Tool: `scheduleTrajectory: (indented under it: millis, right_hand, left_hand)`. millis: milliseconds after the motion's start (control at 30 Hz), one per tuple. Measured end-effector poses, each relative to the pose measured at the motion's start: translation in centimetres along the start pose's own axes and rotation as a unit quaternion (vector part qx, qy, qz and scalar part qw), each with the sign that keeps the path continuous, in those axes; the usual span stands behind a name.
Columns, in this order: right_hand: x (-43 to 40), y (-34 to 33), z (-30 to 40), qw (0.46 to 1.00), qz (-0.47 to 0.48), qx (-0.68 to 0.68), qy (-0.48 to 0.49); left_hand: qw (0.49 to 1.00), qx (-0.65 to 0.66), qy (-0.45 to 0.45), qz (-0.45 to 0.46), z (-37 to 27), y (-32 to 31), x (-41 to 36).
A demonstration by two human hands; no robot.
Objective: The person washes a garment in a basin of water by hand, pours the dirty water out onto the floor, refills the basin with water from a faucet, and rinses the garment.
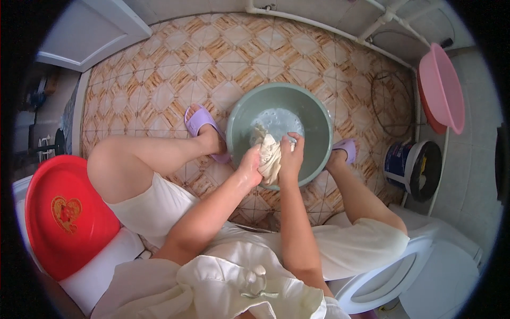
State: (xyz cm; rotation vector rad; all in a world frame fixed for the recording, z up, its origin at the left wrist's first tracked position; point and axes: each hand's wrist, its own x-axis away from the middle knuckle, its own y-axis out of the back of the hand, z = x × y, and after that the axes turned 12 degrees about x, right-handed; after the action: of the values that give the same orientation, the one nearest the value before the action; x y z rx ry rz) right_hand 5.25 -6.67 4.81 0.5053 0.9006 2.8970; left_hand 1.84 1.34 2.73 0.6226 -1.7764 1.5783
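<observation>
Between my feet a grey-green plastic basin point(314, 159) stands on the tiled floor, with sudsy water point(281, 119) in its bottom. A bunched, wet cream-coloured cloth point(271, 159) is held over the near half of the basin. My left hand point(251, 165) grips the cloth from its left side, with suds on the wrist. On the other side my right hand point(291, 157) presses against it, its fingers partly curled and a little spread. The far end of the cloth hangs down towards the suds; whether it touches the water I cannot tell.
A red plastic basin point(91, 235) with a gold heart print rests on a white surface at left. At right are a white toilet point(382, 287), a bucket with a black liner point(426, 171) and a pink basin point(442, 87) by the wall. A white door point(99, 32) stands at upper left.
</observation>
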Motion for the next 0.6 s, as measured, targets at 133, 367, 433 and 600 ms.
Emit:
scheduleTrajectory:
  millis: [133,367,433,600]
  right_hand:
    - [5.5,-0.2,2.6,0.975,-0.029,0.14,0.173]
    - [-1.3,-0.1,-1.7,0.998,0.01,-0.011,-0.059]
    - [-2.8,0.3,-5.0,0.998,-0.033,-0.048,-0.033]
    - [-2.1,3.1,-3.1,0.96,0.088,-0.236,-0.12]
  left_hand:
    - [0.997,-0.026,0.016,0.067,-1.4,1.1,0.3]
    - [0.999,0.017,-0.046,-0.012,-0.4,-1.0,0.5]
    - [0.997,0.052,-0.042,0.035,-1.4,-1.6,1.2]
    - [0.988,-0.048,-0.107,0.098,-2.7,-2.0,1.5]
